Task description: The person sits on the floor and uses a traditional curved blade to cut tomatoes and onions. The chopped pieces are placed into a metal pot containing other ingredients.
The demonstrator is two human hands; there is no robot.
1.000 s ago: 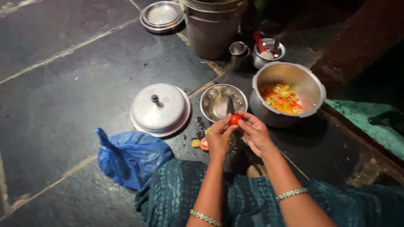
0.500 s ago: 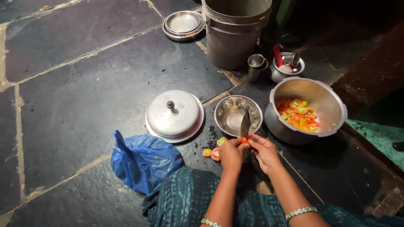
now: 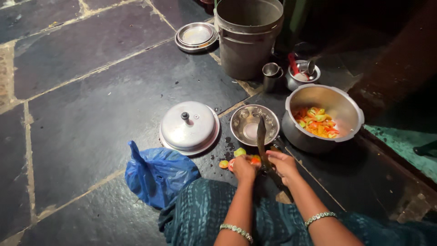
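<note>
Left hand [image 3: 243, 167]: pinching the tomato [image 3: 255, 160] at the upright blade [image 3: 261, 141], floor level.
Right hand [image 3: 283, 164]: closed, fingers touching the blade base.
Risk: wet tomato slips, fingertips probably meet that edge.

Both forearms reached forward from the lower edge, close together, each with a bangle at the wrist. The left hand [image 3: 243, 167] was curled with the knuckles up; the right hand [image 3: 283, 165] lay just beside it, fingers bent inward
</note>
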